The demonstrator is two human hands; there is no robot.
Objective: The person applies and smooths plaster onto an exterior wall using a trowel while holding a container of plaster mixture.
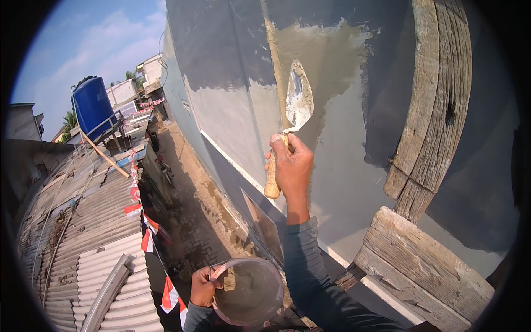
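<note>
My right hand (292,163) is closed round the wooden handle of a pointing trowel (299,102). The blade points up along the wall and has pale mortar smeared on it. Behind and above it, a damp brownish-grey patch of mortar (337,61) covers part of the grey wall (254,116), with a tan strip (275,55) running along its left side. Lower down, my left hand (204,286) grips the rim or handle of a round bucket (278,288). Grey mix lies inside the bucket, along with a yellowish piece (228,279) whose kind I cannot make out.
Weathered wooden planks (428,110) stand at the right, and more boards (426,265) lie below them. A paved alley (191,216) runs far beneath me. Across it are corrugated roofs (105,243), red-and-white flags (146,240) on a line, and a blue water tank (93,108).
</note>
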